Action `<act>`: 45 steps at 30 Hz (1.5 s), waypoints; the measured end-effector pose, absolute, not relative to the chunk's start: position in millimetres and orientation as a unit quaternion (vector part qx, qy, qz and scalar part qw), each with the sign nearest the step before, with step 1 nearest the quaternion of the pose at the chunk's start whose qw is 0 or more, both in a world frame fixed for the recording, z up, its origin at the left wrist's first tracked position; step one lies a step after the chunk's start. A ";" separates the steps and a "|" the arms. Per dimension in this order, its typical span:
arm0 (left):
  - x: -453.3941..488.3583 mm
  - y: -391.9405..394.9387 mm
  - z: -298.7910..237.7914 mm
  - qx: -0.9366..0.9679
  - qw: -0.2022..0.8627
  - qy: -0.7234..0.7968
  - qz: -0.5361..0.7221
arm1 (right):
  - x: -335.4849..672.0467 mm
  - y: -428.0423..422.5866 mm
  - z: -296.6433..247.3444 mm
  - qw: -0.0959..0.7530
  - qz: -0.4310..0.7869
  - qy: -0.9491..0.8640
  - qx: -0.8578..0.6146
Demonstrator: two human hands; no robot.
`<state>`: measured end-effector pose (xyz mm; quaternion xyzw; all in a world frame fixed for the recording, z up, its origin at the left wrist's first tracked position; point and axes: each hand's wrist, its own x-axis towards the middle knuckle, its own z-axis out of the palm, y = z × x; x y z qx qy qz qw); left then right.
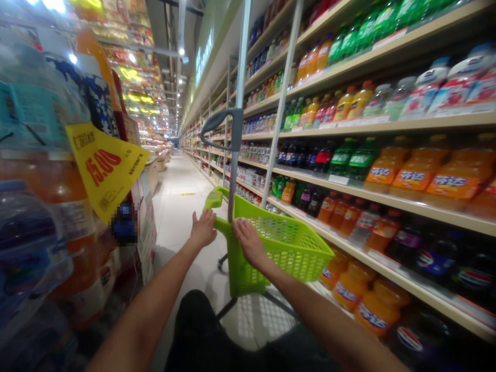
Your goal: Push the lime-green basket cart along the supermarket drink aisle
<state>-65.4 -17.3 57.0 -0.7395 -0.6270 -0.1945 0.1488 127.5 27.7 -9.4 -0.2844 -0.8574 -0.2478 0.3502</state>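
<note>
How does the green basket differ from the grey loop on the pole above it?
The green basket is bright green; the grey loop is dull grey. The basket is broad, open-topped and full of holes, while the loop is small and narrow. Both the left hand and right hand rest on the basket; neither touches the loop. Both sit beside the same pole.

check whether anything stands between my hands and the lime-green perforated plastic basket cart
Nothing visible does: the bare left hand and bare right hand both rest on the near end of the lime-green perforated plastic basket cart. The upright grey metal pole rises between the two hands, blocking neither.
</note>
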 end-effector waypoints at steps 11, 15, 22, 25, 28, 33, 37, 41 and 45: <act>-55.3 -29.2 54.1 -0.712 0.143 -0.663 -0.182 | 122.0 29.2 -57.9 0.479 -0.151 -0.795 -0.340; -53.4 -36.0 56.0 -0.699 0.148 -0.676 -0.183 | 127.3 31.8 -58.7 0.481 -0.140 -0.807 -0.313; -42.3 -46.6 55.0 -0.693 0.178 -0.667 -0.208 | 137.3 40.1 -58.2 0.485 -0.101 -0.811 -0.311; -32.8 -54.3 54.0 -0.693 0.183 -0.663 -0.218 | 142.1 40.8 -56.0 0.487 -0.090 -0.810 -0.315; -24.0 -60.3 51.4 -0.705 0.188 -0.644 -0.231 | 144.2 37.7 -52.9 0.501 -0.081 -0.795 -0.333; -11.8 -59.7 47.2 -0.733 0.176 -0.605 -0.254 | 136.1 21.2 -43.7 0.529 -0.059 -0.776 -0.340; 0.4 -55.0 47.5 -0.754 0.152 -0.581 -0.266 | 125.4 3.6 -34.7 0.551 -0.035 -0.764 -0.333; 12.1 -50.0 49.9 -0.774 0.138 -0.553 -0.276 | 124.8 -4.3 -22.9 0.556 -0.028 -0.775 -0.300; 9.9 -38.6 58.2 -0.815 0.102 -0.512 -0.253 | 141.5 1.2 -11.4 0.546 0.001 -0.778 -0.311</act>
